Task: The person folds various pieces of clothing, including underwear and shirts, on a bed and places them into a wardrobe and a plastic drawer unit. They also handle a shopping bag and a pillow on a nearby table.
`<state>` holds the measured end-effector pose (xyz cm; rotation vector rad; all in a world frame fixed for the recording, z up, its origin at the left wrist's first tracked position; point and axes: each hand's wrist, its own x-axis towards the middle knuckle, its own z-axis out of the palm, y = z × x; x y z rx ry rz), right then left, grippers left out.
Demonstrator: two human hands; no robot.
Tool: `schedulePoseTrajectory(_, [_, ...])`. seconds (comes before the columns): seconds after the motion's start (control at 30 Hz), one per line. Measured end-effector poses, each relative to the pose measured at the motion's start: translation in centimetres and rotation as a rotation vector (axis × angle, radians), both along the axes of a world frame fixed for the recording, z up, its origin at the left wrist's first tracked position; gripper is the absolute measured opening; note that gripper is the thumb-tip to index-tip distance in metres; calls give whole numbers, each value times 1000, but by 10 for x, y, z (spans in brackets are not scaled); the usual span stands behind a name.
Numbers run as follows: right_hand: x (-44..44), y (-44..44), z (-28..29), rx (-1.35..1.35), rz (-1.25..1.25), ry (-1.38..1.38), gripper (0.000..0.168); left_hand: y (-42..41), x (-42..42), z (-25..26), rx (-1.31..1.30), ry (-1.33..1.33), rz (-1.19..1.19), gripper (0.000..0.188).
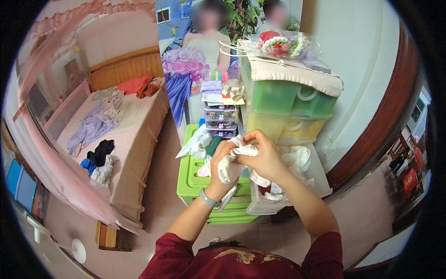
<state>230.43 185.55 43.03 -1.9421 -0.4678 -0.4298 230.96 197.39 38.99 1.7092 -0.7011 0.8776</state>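
Observation:
Both my hands meet in front of me on white socks (230, 169), which are bunched up so that I cannot tell how many there are. My left hand (218, 171), with a pale bracelet on its wrist, grips them from the left. The fingers and thumb of my right hand (263, 153) pinch the upper folds. Beneath my right forearm, a pulled-out translucent drawer (322, 181) holds crumpled white clothing (296, 157) and other small pieces. On the green plastic cabinet (188, 178) behind my left hand lie a white cloth (195, 144) and a dark green item (212, 145).
A drawer tower with green (275, 99) and yellow (271, 129) drawers rises ahead, a clear bag of crocheted flowers (282, 45) on top. Small purple drawers (221, 120) stand beside it. Left is a bed (136, 136) with scattered clothes (92, 122) and a pink net (55, 167).

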Motion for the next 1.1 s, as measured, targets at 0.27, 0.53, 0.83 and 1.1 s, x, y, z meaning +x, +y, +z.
schedulePoseTrajectory(0.27, [-6, -37, 17, 113, 58, 182, 20, -15, -15, 14, -375, 257, -418, 49])
schedulePoseTrajectory(0.53, [-3, -75, 31, -798, -557, -582, 21, -66, -35, 45, 79, -35, -558, 40])
schedulePoseTrajectory(0.83, [-33, -88, 37, 210, -49, 82, 28, -86, 10, 31, -290, 443, -630, 26])
schedulePoseTrajectory(1.1, [-41, -98, 18, 325, 74, 145, 36, -90, 4, 30, -335, 558, -780, 18])
